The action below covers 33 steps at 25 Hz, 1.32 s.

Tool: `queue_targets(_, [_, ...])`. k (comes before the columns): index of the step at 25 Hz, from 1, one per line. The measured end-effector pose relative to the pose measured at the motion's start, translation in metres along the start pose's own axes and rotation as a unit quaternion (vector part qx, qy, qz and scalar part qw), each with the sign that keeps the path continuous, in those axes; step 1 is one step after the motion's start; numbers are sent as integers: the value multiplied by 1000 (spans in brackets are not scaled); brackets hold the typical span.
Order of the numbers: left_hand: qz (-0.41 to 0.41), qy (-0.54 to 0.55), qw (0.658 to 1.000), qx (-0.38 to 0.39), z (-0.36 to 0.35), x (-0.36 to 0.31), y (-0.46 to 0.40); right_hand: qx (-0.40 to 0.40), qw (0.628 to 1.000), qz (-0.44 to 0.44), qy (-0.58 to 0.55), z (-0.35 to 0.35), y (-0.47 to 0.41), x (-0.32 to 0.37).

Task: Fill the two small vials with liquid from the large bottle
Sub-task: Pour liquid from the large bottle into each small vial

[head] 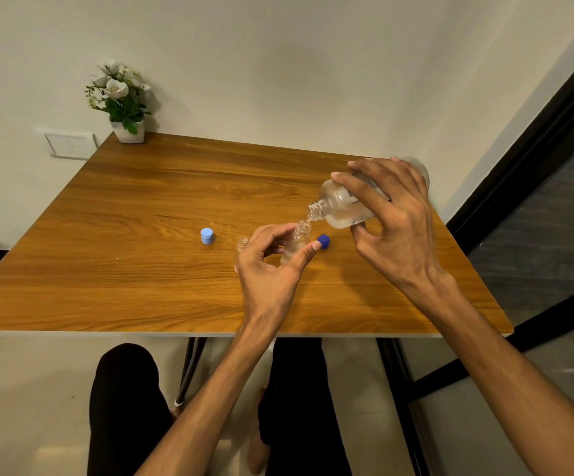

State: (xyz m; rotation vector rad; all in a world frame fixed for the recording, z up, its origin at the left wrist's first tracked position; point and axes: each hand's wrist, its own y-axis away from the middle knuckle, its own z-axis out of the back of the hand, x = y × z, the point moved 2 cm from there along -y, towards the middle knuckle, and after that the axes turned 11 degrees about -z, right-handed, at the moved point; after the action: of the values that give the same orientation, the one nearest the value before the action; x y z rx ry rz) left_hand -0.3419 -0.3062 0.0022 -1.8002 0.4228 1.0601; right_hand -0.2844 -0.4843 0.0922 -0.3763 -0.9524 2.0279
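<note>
Our right hand (393, 218) is gripping the large bottle (343, 202) with curled fingers, tipping its mouth onto the vial (295, 243) our left hand (271, 266) is pinching. Both are hovering right of the worktop (141, 269) centre, the second vial (242, 244) standing just left.

Wide bare table (134, 276) at left and along the near edge. Centre crowded: 2 caps, light blue (207, 235) and dark blue (324, 242), flanking 2 vials (242, 244). Potted plant (123, 101) blocking only the far left corner.
</note>
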Motion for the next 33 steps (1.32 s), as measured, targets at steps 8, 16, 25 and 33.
queue_targets(8, [10,-2,1000,3,0,3,1,-6,1000,-2,5,0,-1,1])
queue_targets(16, [8,1,1000,-2,0,0,0,-6,1000,3,7,0,-1,2])
queue_targets(25, [6,-3,1000,1,0,-1,-1,-6,1000,7,6,-1,-1,2])
queue_targets(33, [14,2,1000,-3,0,-1,-1,-7,1000,7,2,0,-2,4])
